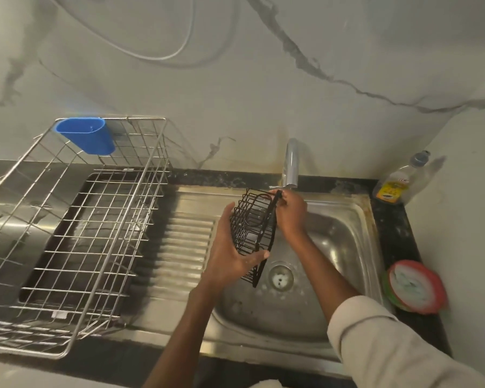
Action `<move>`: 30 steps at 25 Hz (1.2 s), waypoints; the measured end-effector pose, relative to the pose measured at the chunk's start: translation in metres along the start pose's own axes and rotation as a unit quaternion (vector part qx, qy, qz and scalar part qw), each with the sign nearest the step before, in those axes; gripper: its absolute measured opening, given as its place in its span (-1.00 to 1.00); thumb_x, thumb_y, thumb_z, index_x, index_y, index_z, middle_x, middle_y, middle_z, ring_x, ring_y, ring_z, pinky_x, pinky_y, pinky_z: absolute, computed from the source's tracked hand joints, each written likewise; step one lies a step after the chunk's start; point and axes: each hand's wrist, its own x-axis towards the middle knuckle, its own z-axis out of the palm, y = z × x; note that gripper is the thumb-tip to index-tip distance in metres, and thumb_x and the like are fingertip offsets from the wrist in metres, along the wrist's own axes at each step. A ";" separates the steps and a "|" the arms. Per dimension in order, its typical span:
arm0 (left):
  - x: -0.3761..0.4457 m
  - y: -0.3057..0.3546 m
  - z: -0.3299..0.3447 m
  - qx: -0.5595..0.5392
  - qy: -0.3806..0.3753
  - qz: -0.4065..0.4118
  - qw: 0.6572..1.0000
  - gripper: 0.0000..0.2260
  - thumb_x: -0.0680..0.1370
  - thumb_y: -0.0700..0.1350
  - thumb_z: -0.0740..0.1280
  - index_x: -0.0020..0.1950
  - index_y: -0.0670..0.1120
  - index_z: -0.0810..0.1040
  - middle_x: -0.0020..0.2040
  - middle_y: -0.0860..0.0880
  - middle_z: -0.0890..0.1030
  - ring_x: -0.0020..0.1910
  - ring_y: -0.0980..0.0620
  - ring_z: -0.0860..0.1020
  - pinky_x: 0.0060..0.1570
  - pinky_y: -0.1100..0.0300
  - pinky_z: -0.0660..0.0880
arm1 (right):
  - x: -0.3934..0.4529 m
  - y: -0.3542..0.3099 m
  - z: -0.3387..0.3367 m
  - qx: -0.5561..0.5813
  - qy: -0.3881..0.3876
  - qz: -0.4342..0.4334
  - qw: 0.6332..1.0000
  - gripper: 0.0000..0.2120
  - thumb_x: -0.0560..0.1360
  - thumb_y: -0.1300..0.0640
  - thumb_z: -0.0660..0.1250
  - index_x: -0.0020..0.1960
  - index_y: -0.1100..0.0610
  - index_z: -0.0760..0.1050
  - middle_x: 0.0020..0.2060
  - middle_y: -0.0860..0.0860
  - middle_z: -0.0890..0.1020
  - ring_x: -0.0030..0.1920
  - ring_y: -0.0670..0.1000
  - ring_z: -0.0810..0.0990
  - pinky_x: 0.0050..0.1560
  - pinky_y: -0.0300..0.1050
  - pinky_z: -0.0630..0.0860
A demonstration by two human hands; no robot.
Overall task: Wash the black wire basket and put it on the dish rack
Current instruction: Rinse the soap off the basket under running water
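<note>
The black wire basket [254, 229] is tilted on its side over the steel sink [339, 219], just below the tap [290, 163]. My left hand [230, 256] cups its underside and lower edge from the left. My right hand [290, 212] grips its upper rim near the tap's spout. The dish rack [67, 233], a large silver wire frame, stands on the left over the draining board, and nothing lies in it.
A blue plastic cup [86, 134] hangs on the rack's back rim. A dish soap bottle [398, 182] stands at the sink's back right corner. A round red-rimmed tub of cleaning paste [416, 287] sits on the right counter. The drain [280, 277] lies below the basket.
</note>
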 end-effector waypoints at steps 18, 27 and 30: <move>0.015 0.009 0.002 -0.035 0.023 -0.016 0.999 -0.22 0.42 -0.28 0.62 0.53 -0.05 0.30 0.27 0.10 0.53 0.19 0.40 0.52 0.19 0.45 0.47 | 0.000 -0.004 -0.039 0.016 -0.014 0.034 0.999 -0.69 0.59 0.32 0.33 0.20 0.00 0.66 0.11 -0.04 0.69 -0.14 -0.20 0.62 -0.15 -0.21 0.66; 0.010 0.008 0.006 -0.020 0.069 0.011 0.997 -0.30 0.41 -0.33 0.61 0.42 -0.15 0.32 0.18 0.10 0.48 0.12 0.44 0.50 0.11 0.52 0.42 | 0.005 -0.009 -0.037 0.006 0.076 0.075 0.994 -0.80 0.41 0.31 0.54 0.00 0.12 0.71 -0.17 -0.04 0.73 -0.26 -0.25 0.59 -0.14 -0.25 0.61; 0.010 0.007 0.009 -0.024 0.071 0.006 0.997 -0.31 0.42 -0.32 0.62 0.41 -0.13 0.32 0.16 0.11 0.48 0.10 0.46 0.48 0.11 0.52 0.40 | 0.007 -0.012 -0.042 0.004 0.064 0.065 0.996 -0.83 0.40 0.33 0.54 -0.05 0.13 0.72 -0.24 -0.07 0.71 -0.27 -0.29 0.58 -0.12 -0.20 0.60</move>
